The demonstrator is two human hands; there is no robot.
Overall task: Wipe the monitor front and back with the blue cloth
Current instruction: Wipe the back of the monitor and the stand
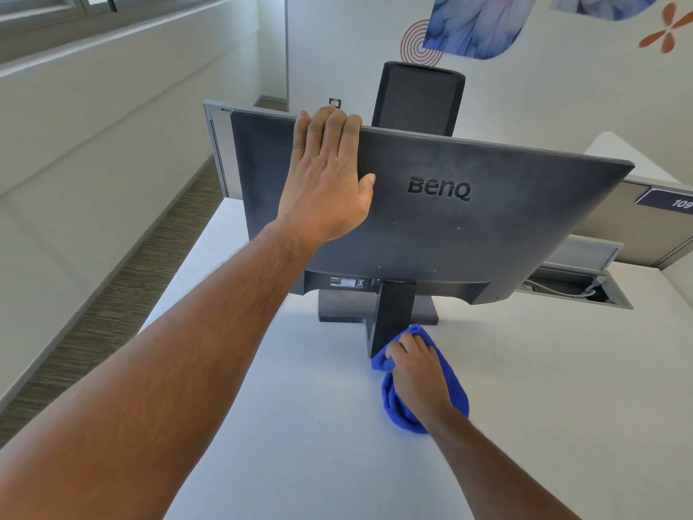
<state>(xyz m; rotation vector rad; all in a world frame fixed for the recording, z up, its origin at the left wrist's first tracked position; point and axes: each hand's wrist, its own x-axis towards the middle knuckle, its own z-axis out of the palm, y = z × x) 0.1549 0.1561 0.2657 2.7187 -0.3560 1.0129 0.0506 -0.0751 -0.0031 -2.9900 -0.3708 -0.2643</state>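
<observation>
At frame centre the monitor shows its back, steadied by the flat left hand with fingers hooked over its top edge, while the right hand clutches the blue cloth at the stand — a hard push could tip it.

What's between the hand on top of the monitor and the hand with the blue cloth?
Head view: the monitor's dusty back and its stand lie between the left hand and the right hand.

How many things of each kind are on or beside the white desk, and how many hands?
Monitor: 1
Blue cloth: 1
Office chair: 1
Hands: 2, left hand on the monitor's top edge, right hand holding the cloth
Total: 5
</observation>
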